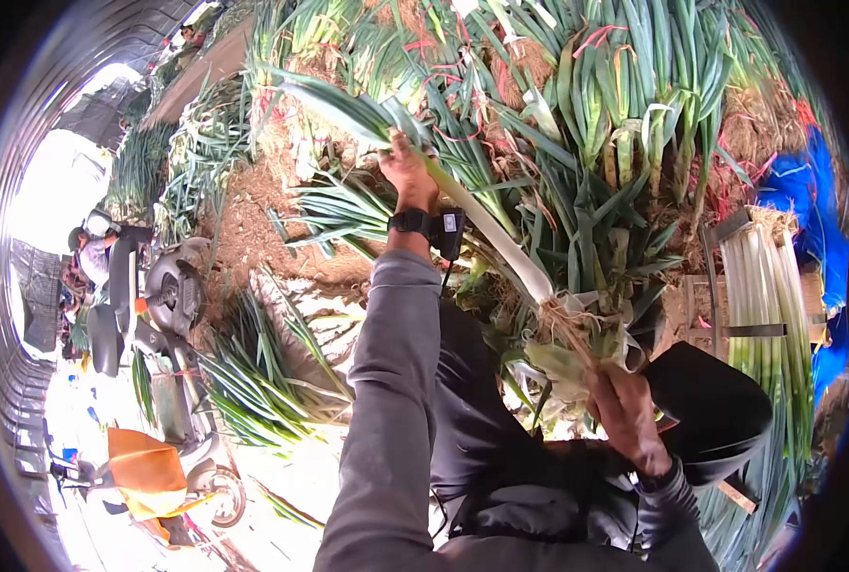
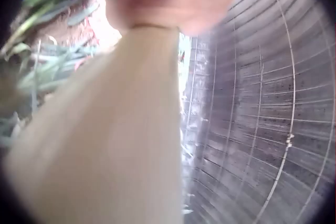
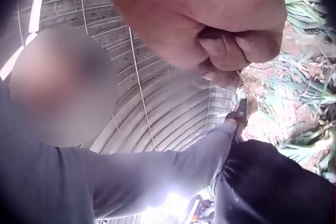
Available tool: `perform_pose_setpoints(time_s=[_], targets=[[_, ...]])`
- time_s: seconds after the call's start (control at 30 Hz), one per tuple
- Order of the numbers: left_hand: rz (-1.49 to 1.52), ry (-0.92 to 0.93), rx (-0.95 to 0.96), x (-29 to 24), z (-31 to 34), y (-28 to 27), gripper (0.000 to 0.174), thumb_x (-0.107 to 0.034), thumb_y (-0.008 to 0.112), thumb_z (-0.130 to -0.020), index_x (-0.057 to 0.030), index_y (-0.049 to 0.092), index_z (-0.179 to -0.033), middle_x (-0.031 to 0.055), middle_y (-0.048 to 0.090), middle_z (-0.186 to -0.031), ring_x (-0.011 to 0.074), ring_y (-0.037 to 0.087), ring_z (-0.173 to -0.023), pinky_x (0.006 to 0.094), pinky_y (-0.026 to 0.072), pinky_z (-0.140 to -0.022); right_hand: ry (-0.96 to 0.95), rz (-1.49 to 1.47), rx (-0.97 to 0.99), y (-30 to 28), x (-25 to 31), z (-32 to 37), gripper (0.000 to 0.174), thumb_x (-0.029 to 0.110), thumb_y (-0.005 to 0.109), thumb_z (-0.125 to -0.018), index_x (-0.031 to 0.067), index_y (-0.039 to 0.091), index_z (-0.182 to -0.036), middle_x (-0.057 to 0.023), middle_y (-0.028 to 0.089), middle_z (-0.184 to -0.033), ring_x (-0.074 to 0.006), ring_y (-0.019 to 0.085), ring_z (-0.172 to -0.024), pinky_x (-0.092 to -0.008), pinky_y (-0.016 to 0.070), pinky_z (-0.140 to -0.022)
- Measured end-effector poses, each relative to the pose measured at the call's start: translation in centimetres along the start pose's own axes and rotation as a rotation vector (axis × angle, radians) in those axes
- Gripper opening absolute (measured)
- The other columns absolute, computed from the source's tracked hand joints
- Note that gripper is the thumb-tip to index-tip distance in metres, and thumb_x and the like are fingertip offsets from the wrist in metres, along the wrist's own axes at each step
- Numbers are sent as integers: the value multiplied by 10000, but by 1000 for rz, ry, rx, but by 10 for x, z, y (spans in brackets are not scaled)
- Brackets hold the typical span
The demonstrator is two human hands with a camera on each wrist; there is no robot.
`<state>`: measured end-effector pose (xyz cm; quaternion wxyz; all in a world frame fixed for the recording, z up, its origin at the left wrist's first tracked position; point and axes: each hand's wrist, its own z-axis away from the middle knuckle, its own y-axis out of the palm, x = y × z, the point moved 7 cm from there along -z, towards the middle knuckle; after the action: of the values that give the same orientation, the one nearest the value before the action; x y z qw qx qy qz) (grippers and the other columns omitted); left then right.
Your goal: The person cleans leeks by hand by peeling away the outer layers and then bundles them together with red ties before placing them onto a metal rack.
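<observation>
The long onion (image 1: 496, 238) is in front of me, tipped on a slant. Its green top is up by my left hand (image 1: 408, 176), and its white end points down toward my right hand (image 1: 625, 415). My left fingers are wrapped around the onion near the green part. My right fingers are curled tight on the stringy roots (image 1: 569, 319) that hang from the white end. Some pale, floppy leaves (image 1: 558, 370) are just beside my right hand, under the roots.

A black watch (image 1: 410, 222) is on my left wrist, with a little black box (image 1: 450, 229) next to it. Big bunches of green onions (image 1: 596, 86) lie past my hands, and some have pink ties. Over to the right, a row of white stalks (image 1: 768, 276) has a dark band (image 1: 756, 331) across it, and a blue sheet (image 1: 806, 191) is beside them. More loose onions (image 1: 258, 381) lie on the ground to my left. Farther left is a motorbike (image 1: 172, 296), and below it is something orange (image 1: 146, 472). A gray, curved wall (image 2: 262, 92) with lines on it shows in the left wrist view.
</observation>
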<state>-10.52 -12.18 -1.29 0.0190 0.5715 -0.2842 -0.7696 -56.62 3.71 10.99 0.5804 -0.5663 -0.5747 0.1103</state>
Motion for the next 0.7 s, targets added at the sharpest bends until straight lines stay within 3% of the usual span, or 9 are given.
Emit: perform_pose_setpoints(time_s=[0.13,0.2,0.3,0.33,0.37,0.47,0.53,0.57,0.7], targets=[[-121,357,-65,-18,-47,-30,797,-506,717,-903,-79,317,-1444,141,575,-1070,235,584,-703,338,487,-526,570,-655,18,-30,-19,91,146,64,670,-919,-47,667,-1014,-130,649,-890,-170,613,-662,-285,450,-517],[-78,320,69,-20,-33,-14,609,-455,697,-929,-85,414,-1322,102,593,-970,206,583,-680,343,483,-529,981,-742,-96,-61,-39,102,418,344,543,-1038,-31,686,-920,-40,613,-645,-74,526,-476,-219,370,-434],[100,124,95,-30,36,30,369,-378,666,-965,-112,489,-1150,82,617,-845,196,574,-590,334,471,-511,793,-858,-272,-60,-93,69,364,240,489,-1071,-44,629,-1250,-72,678,-812,-103,533,-474,-217,395,-427],[148,100,245,-32,51,46,306,-328,654,-982,-123,481,-1131,74,634,-898,200,602,-629,336,491,-525,840,-978,-314,-51,-92,44,334,171,500,-1060,-9,593,-1325,-93,693,-981,-126,596,-559,-220,443,-484],[194,47,345,-19,46,53,284,-295,637,-999,-129,482,-1170,64,645,-965,205,633,-696,332,517,-572,477,-983,-112,-45,-93,21,392,135,549,-1012,-13,565,-1375,-136,622,-1303,-131,676,-875,-256,522,-635],[165,36,496,-28,94,74,308,-283,631,-1007,-123,507,-1239,45,653,-1022,186,649,-775,308,546,-653,-74,557,48,-5,-110,-30,416,206,668,-961,38,602,-1336,-166,635,-1271,-148,675,-781,-299,514,-594],[114,13,581,-31,134,90,284,-297,619,-1018,-92,556,-1204,58,670,-976,189,673,-797,312,560,-681,355,-393,-145,-26,-125,-101,439,275,700,-955,14,615,-1297,-138,676,-1044,-136,645,-672,-299,492,-549],[92,9,628,-30,148,97,282,-304,612,-1023,-76,580,-1186,65,678,-953,190,686,-807,314,566,-695,401,-558,-256,-39,-118,-127,515,367,706,-954,-22,616,-1280,-92,653,-836,-117,600,-593,-284,476,-531],[61,-84,789,-16,203,116,322,-280,593,-1034,-84,556,-1287,44,659,-1100,161,663,-946,325,575,-710,409,-722,-325,-48,-114,-217,594,453,688,-950,-48,614,-1262,-28,615,-746,-81,552,-593,-236,487,-522]])
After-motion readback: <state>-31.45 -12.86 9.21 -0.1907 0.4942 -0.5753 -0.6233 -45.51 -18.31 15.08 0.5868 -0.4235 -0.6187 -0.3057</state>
